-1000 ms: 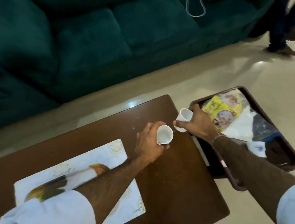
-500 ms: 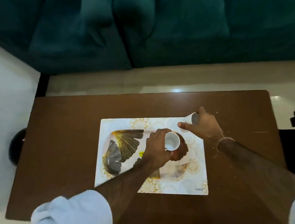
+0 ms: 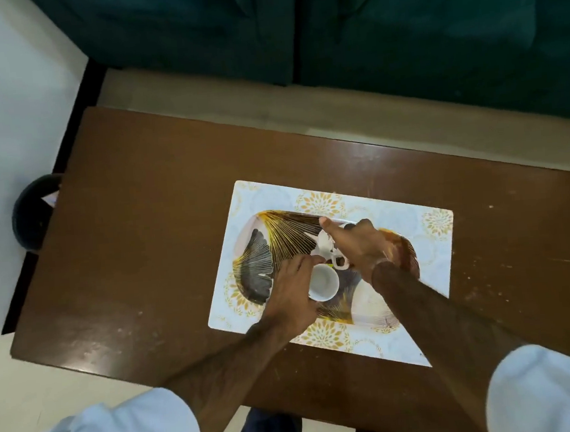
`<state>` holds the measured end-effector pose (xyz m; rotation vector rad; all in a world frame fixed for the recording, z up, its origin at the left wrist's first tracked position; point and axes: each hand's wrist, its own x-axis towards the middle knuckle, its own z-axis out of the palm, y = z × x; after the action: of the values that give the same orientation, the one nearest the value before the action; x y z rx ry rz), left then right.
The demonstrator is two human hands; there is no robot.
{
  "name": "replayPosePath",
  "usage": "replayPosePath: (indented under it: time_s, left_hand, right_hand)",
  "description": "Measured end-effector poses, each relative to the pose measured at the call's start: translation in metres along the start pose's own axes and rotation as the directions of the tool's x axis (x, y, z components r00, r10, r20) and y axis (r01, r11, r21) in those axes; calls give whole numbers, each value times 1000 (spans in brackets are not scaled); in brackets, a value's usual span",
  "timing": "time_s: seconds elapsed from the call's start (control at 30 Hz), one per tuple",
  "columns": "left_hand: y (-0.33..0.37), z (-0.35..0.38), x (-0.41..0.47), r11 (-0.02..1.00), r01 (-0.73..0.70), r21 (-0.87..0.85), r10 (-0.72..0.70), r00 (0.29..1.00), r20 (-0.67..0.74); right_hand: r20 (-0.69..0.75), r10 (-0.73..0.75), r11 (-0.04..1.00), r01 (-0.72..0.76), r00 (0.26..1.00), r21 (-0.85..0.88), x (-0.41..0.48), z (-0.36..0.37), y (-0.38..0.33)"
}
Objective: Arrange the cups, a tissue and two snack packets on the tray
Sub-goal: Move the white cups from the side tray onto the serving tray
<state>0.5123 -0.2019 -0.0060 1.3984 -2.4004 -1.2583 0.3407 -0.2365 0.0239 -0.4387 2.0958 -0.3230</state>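
A small white cup (image 3: 323, 282) stands upright with its open mouth facing up, so you look straight down into it. The left hand (image 3: 291, 292) is wrapped around its left side, fingers curled on the rim and wall, holding it. The cup sits just to the right of that hand's palm, over the near middle of the tray (image 3: 255, 248).

The right hand (image 3: 357, 247) is just behind and to the right of that cup. Its thumb sticks out to the left and its fingers are curled in around a second white cup (image 3: 328, 246). This second cup is mostly hidden under the hand, and only bits of white show, so which way it points is hard to tell. The two cups are very close together, almost touching.

The tray is oval, with its long side running left to right. It has a gold, black and brown fan pattern. It lies on a white mat (image 3: 428, 235) with yellow flower prints. The mat lies a little slanted on a brown wooden bench (image 3: 142, 244), which has small pale specks and scratches.

Behind the bench is a pale floor and then a dark green sofa (image 3: 398, 29). White sleeves (image 3: 546, 396) are rolled up on both arms. A round dark thing (image 3: 34, 211) sits on the floor by the left end of the bench.
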Motion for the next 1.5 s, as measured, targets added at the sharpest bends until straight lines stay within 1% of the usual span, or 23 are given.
replayPosePath:
  time_s: [0.07,0.13,0.23,0.3,0.37,0.47,0.53,0.6,0.67,0.7,0.73,0.8,0.9,1.0,1.07,1.17,1.27,1.4,1.5]
  left_hand:
    - [-2,0,-2,999,40,-35,-40,999,-11]
    - [-3,-2,-4,996,55,-73,-57,998,-26]
    - [6,-11,1,978,82,-193,-87,996,-17]
    - [12,-18,10,965,96,-243,-99,995,-1]
    - [15,-24,20,951,102,-293,-112,994,-18]
    - [11,-31,27,918,126,-376,-145,989,-21]
    - [4,-35,28,904,153,-398,-160,987,18]
    - [-2,-38,24,896,185,-403,-180,982,50]
    - [-10,-38,15,912,228,-341,-228,973,40]
    - [-14,-36,9,922,251,-294,-259,966,11]
    - [-17,-35,2,928,273,-253,-289,957,-28]
    - [-20,-31,-9,927,304,-220,-329,940,-89]
    - [-18,-27,-13,914,317,-254,-354,928,-116]
    - [-12,-27,-8,905,326,-273,-373,917,-140]
    - [-8,-27,-5,908,313,-278,-366,916,-166]
    - [-3,-29,-3,924,285,-254,-337,922,-191]
    - [-6,-37,-1,928,292,-229,-341,916,-212]
    - [-4,-54,20,935,282,-213,-332,907,-258]
    - [16,-65,46,956,237,-174,-275,931,-239]
  right_hand:
    - [6,112,976,-111,994,189,-1,12,-5]
    - [34,185,934,-187,982,306,1,20,-12]
    - [95,250,876,-267,964,402,2,25,-24]
    - [101,285,867,-301,953,396,1,27,-30]
    - [91,290,885,-303,953,352,0,29,-32]
    - [60,222,945,-230,973,234,-1,30,-26]
    - [30,160,980,-162,987,114,-2,29,-21]
    - [18,83,995,-81,996,-60,-4,26,-20]
    - [30,-19,964,26,999,-266,-3,23,-20]
    - [43,-61,939,72,997,-337,-3,22,-20]
    - [53,-87,918,101,995,-384,-3,21,-21]
    - [58,-98,892,113,994,-438,-2,20,-23]
    - [54,-83,875,98,995,-474,-1,18,-24]
    - [60,-130,861,142,990,-488,0,18,-21]
    - [63,-134,862,148,989,-486,0,18,-20]
    - [82,-119,865,144,990,-481,0,18,-23]
    - [95,-121,872,152,988,-466,-1,13,-23]
    - [80,-195,866,210,978,-454,3,-3,-13]
    - [9,-284,873,262,959,-411,-2,-23,-6]
